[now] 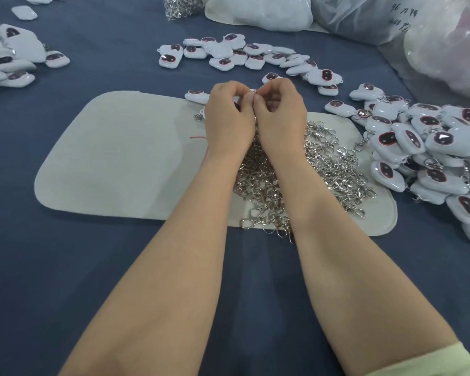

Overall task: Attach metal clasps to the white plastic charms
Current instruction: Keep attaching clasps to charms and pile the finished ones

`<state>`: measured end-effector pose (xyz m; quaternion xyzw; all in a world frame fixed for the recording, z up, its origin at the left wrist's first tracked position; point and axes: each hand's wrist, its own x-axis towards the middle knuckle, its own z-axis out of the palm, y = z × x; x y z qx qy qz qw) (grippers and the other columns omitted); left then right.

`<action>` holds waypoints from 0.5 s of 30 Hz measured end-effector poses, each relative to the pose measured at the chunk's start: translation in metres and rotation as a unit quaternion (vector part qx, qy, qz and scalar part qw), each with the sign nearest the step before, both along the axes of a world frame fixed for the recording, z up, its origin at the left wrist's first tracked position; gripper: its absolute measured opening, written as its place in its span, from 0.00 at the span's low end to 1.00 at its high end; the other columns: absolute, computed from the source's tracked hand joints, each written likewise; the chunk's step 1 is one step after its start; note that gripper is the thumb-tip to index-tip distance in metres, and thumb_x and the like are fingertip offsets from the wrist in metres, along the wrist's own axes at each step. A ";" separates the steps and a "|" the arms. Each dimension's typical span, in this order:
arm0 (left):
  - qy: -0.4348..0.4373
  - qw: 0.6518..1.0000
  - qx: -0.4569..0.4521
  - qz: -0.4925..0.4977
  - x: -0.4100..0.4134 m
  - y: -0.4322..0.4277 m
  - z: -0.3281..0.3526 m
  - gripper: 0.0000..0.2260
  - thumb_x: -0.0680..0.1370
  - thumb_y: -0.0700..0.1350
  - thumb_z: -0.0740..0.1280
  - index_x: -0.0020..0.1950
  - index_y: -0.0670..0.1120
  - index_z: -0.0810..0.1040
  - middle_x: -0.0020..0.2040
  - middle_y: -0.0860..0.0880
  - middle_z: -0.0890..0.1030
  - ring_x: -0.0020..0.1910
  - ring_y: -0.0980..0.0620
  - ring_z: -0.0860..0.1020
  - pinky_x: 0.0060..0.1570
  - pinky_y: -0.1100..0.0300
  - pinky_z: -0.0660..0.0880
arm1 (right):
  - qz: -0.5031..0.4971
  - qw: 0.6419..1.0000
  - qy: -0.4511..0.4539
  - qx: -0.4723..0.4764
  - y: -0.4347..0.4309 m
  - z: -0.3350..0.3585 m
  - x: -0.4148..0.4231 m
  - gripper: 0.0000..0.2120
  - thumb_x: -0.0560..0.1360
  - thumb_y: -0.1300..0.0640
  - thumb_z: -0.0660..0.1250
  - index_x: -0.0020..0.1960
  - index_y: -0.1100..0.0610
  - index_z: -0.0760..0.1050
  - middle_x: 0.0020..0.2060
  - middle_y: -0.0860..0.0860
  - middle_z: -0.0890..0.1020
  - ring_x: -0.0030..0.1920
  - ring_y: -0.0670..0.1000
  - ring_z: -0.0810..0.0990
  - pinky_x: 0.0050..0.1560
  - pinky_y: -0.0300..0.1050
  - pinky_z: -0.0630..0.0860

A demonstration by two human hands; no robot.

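Observation:
My left hand (229, 119) and my right hand (278, 115) meet fingertip to fingertip above the far edge of a pale felt mat (114, 156). Together they pinch a small item whose red-and-silver tip (254, 91) barely shows; the fingers hide the rest. A heap of silver metal clasps (329, 161) lies on the mat under my wrists. White plastic charms with dark oval faces (228, 54) lie in a loose row beyond my hands. A bigger pile of charms with clasps on them (429, 147) sits at the right.
More white charms (11, 58) are heaped at the far left on the blue cloth (65, 267). A bag of clasps (182, 5) and translucent plastic bags (391, 14) stand at the back. A charm with a ring (201, 115) lies left of my left hand.

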<state>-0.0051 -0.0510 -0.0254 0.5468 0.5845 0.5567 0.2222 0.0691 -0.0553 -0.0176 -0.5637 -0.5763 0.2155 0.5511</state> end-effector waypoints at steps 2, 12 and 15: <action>0.004 1.000 0.003 0.003 0.000 -0.001 0.000 0.05 0.77 0.39 0.63 0.48 0.43 0.79 0.51 0.49 0.77 0.44 0.58 0.71 0.45 0.70 0.66 | 0.011 1.000 -0.009 -0.003 0.000 -0.001 0.001 0.06 0.74 0.66 0.64 0.45 0.56 0.71 0.40 0.47 0.77 0.38 0.44 0.73 0.46 0.37 0.73; 0.004 1.000 -0.008 -0.003 0.000 -0.001 0.000 0.05 0.78 0.39 0.63 0.47 0.43 0.78 0.52 0.48 0.78 0.44 0.57 0.72 0.45 0.69 0.65 | 0.034 0.997 -0.066 0.004 0.001 -0.002 0.004 0.07 0.74 0.66 0.62 0.44 0.55 0.69 0.40 0.51 0.77 0.39 0.48 0.72 0.42 0.37 0.70; 0.001 1.000 -0.018 -0.008 0.000 0.000 0.000 0.04 0.78 0.40 0.63 0.48 0.45 0.78 0.52 0.48 0.79 0.41 0.60 0.71 0.42 0.73 0.64 | 0.033 0.997 -0.067 0.009 0.001 -0.002 0.005 0.07 0.74 0.66 0.62 0.44 0.55 0.69 0.40 0.51 0.77 0.38 0.47 0.71 0.41 0.37 0.69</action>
